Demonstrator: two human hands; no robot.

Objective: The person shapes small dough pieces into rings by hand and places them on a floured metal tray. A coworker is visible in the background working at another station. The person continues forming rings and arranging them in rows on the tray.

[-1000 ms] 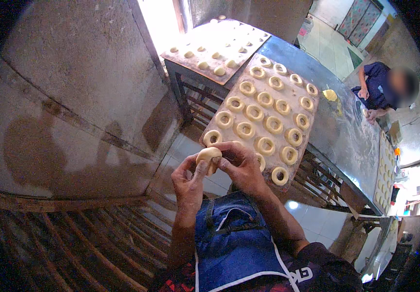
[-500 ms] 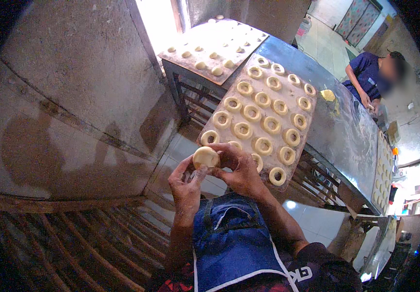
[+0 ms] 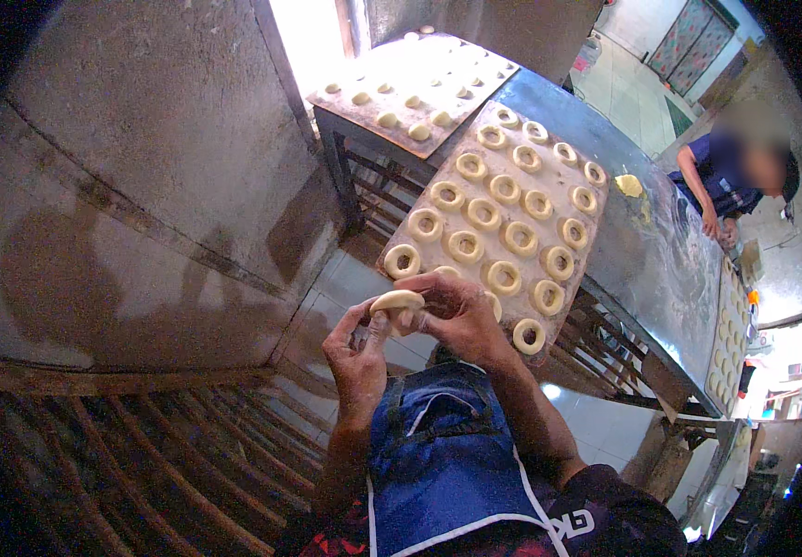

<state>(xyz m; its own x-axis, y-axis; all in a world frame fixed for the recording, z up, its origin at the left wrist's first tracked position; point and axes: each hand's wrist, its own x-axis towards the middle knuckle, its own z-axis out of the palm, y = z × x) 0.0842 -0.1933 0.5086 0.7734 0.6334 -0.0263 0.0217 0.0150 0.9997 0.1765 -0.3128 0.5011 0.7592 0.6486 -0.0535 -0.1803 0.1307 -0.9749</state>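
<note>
My left hand [image 3: 359, 348] and right hand [image 3: 452, 320] are closed around a pale piece of dough [image 3: 397, 299], held above the near edge of a board [image 3: 549, 176]. The dough looks round and curved, seen nearly edge-on; whether a hole goes through it I cannot tell. Several dough rings lie in rough rows on that board, some partly hidden by my right hand. Below my hands hangs a blue apron [image 3: 438, 473] with white trim.
A metal-topped table [image 3: 652, 297] carries another board of dough pieces [image 3: 364, 113], a yellow lump [image 3: 628, 186] and a third board [image 3: 728, 371] at right. A co-worker [image 3: 717, 181] bends over its far side. At left are a wall [image 3: 141, 139] and wooden slats [image 3: 141, 464].
The dough in my hands turned from an upright lump to face-on, then to a flatter, edge-on position. The co-worker's hands and head have shifted along the table's far edge.
</note>
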